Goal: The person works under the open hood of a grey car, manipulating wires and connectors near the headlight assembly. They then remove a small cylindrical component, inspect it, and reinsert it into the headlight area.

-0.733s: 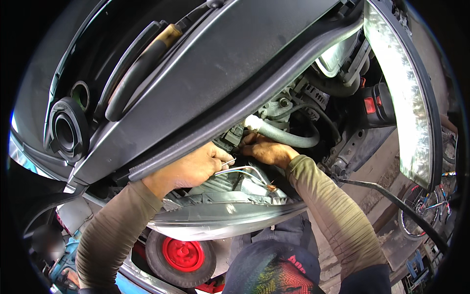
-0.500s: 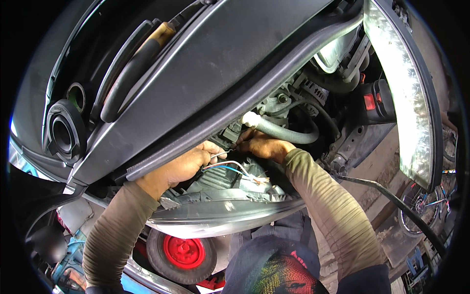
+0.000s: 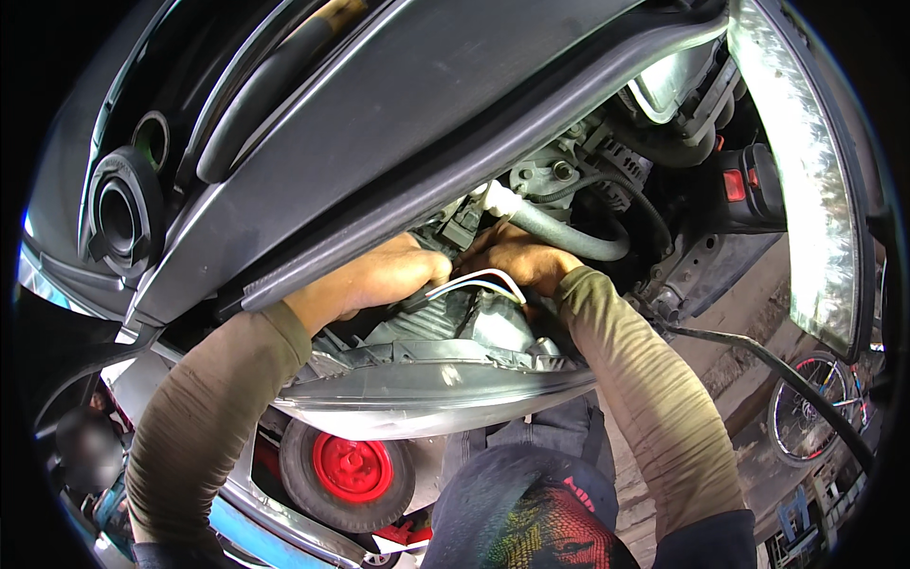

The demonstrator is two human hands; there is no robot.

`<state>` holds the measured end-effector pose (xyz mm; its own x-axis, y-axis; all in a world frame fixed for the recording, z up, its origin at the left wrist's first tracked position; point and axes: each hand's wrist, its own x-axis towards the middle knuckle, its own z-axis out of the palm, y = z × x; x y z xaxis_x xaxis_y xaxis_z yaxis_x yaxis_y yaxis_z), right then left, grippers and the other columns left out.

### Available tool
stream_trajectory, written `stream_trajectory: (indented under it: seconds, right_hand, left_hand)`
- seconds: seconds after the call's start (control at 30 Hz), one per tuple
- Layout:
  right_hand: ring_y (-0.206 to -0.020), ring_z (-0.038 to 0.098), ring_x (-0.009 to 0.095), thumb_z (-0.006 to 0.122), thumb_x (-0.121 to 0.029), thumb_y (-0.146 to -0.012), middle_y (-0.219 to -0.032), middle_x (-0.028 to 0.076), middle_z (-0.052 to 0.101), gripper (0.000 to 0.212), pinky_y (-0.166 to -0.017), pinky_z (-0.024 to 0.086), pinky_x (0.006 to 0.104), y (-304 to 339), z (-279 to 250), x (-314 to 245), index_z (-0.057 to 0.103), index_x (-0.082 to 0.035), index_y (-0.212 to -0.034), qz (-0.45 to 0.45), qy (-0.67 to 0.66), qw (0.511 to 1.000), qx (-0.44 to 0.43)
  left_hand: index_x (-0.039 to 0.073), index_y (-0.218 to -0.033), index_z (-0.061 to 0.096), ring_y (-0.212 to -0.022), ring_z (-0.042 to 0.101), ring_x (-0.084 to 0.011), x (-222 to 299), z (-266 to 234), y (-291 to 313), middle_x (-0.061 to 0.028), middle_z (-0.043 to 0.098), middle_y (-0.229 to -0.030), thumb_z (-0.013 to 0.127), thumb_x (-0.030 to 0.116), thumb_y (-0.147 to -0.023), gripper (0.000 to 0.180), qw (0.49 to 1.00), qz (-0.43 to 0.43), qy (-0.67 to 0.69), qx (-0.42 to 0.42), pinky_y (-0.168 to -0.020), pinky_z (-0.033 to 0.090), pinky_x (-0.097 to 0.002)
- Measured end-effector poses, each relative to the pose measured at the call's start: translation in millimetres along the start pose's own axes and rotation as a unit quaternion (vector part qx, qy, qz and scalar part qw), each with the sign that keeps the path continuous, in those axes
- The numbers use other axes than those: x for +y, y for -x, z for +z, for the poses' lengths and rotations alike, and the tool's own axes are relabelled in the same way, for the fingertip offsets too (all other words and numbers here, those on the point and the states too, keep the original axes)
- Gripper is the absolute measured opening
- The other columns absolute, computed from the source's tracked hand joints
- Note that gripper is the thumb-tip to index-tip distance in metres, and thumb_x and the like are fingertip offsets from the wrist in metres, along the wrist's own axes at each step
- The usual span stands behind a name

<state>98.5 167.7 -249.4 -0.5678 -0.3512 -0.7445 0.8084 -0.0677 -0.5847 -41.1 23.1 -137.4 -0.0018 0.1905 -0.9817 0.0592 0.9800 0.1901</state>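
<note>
My left hand (image 3: pixel 393 273) reaches into the engine bay with its fingers curled closed. Its fingertips are hidden, so what they hold cannot be made out. Against its knuckles, a few loose pale wires (image 3: pixel 493 276) arch over towards my right hand. My right hand (image 3: pixel 521 259) is closed too, its fingertips in shadow beside the left; what is in them does not show. Just above it runs a thick grey hose (image 3: pixel 564 232). Below both hands lies the back of a headlamp housing (image 3: pixel 441 387).
A black rubber seal (image 3: pixel 455 190) edges the body panel above my hands. At right stand a black box with red parts (image 3: pixel 744 190) and a brightly lit panel (image 3: pixel 796 171). A dark cable (image 3: pixel 758 365) crosses there. Below are a red-rimmed wheel (image 3: pixel 353 467) and a cap (image 3: pixel 531 517).
My left hand has shifted right and up, closer to my right hand, and its fingers have curled in. The wires' frayed ends no longer show. The view has shifted slightly.
</note>
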Motion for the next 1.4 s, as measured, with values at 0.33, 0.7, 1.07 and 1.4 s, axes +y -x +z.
stream_trajectory:
  seconds: [0.33, 0.7, 1.07, 1.4]
  right_hand:
    - [-0.091, 0.069, 0.022, 0.075, -0.01, -0.082, -0.102, 0.014, 0.075, 0.025, -0.082, 0.056, 0.0313, 11, 3, -15, 0.077, 0.002, -0.105, 0.028, -0.029, 0.999, 0.032]
    - [-0.079, 0.069, 0.016, 0.07, -0.005, -0.085, -0.094, 0.008, 0.077, 0.019, -0.066, 0.057, 0.0332, -5, -1, -3, 0.079, -0.003, -0.101, 0.011, -0.029, 0.999, 0.033]
    - [-0.099, 0.068, 0.021, 0.07, -0.021, -0.091, -0.114, 0.01, 0.074, 0.026, -0.086, 0.054, 0.0369, -8, -8, 9, 0.077, -0.008, -0.112, -0.014, 0.007, 1.0, 0.009]
    - [-0.105, 0.068, 0.039, 0.061, -0.019, -0.086, -0.111, 0.026, 0.069, 0.03, -0.087, 0.054, 0.0418, -8, -4, 31, 0.074, 0.001, -0.105, -0.139, 0.299, 0.935, 0.132]
  left_hand:
    - [-0.003, -0.109, 0.074, -0.086, 0.072, -0.0226, 0, 9, 1, -0.0196, 0.076, -0.095, 0.064, 0.013, -0.082, 0.034, 0.991, 0.115, -0.057, 0.043, -0.084, 0.053, -0.0337]
    - [-0.003, -0.083, 0.074, -0.068, 0.069, -0.0368, 20, 12, -7, -0.0268, 0.067, -0.074, 0.061, 0.018, -0.082, 0.025, 0.898, 0.24, -0.359, 0.081, -0.066, 0.052, -0.0454]
    - [0.0, -0.077, 0.073, -0.062, 0.051, -0.0118, 6, 24, -4, -0.0031, 0.061, -0.069, 0.059, 0.013, -0.086, 0.021, 0.985, 0.017, 0.134, 0.112, -0.058, 0.04, -0.0324]
    - [0.003, -0.082, 0.072, -0.069, 0.052, -0.012, 8, 20, -4, -0.0034, 0.061, -0.076, 0.058, 0.019, -0.083, 0.021, 0.988, 0.006, 0.114, 0.106, -0.063, 0.04, -0.0281]
